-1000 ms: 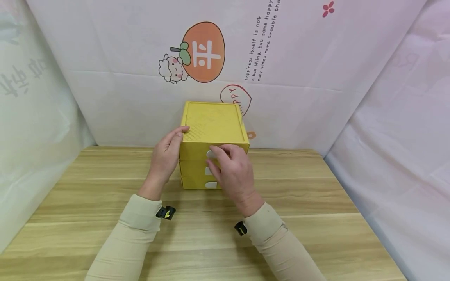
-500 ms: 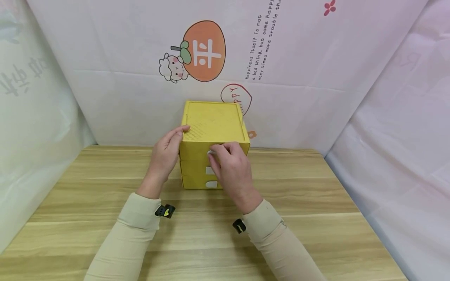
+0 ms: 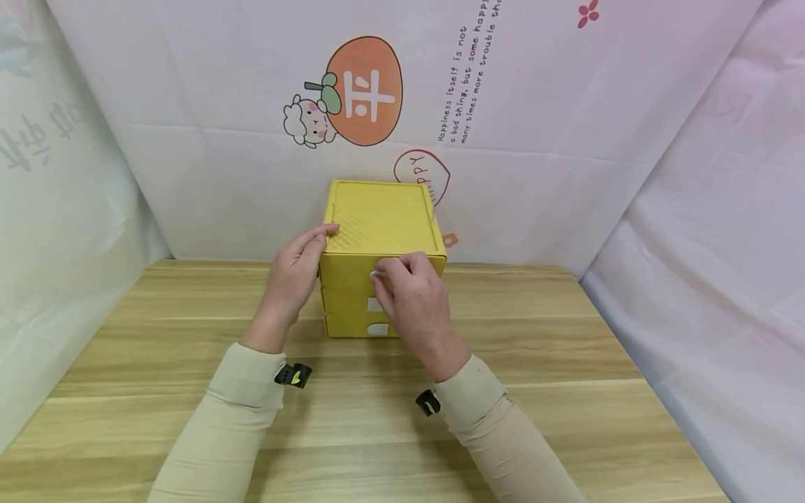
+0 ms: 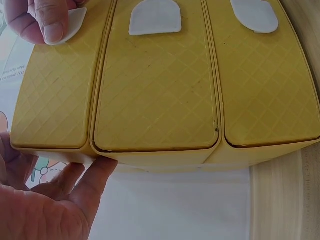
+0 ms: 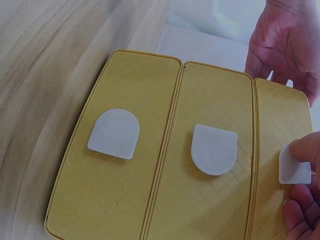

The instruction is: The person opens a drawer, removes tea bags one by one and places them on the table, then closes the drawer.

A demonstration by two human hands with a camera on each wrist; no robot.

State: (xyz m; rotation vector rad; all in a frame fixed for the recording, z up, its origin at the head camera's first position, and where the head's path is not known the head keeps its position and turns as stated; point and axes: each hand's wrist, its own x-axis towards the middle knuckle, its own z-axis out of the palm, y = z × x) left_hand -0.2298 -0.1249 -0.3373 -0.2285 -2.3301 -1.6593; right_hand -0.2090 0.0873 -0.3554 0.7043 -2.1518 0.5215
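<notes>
A yellow box with three stacked drawers [image 3: 386,216] stands on the table against the backdrop. Each drawer front carries a white tab handle; the middle tab [image 5: 214,150] and the bottom tab [image 5: 115,134] are uncovered. My right hand [image 3: 418,304] pinches the top drawer's white tab [image 5: 294,174] between thumb and fingers, hiding much of it in the head view. At the box's upper left corner, my left hand [image 3: 291,279] rests extended fingers on the top edge and side wall. All three drawer fronts look nearly flush.
The wood-grain table [image 3: 352,433] spreads in front of and beside the box. A white printed backdrop [image 3: 239,181] rises directly behind it, and white cloth hangs on both sides. A small black strap piece [image 3: 293,376] sticks out at the left cuff.
The right thumb and fingers have closed onto the top tab, which showed more a second ago. The left hand and the box have hardly moved.
</notes>
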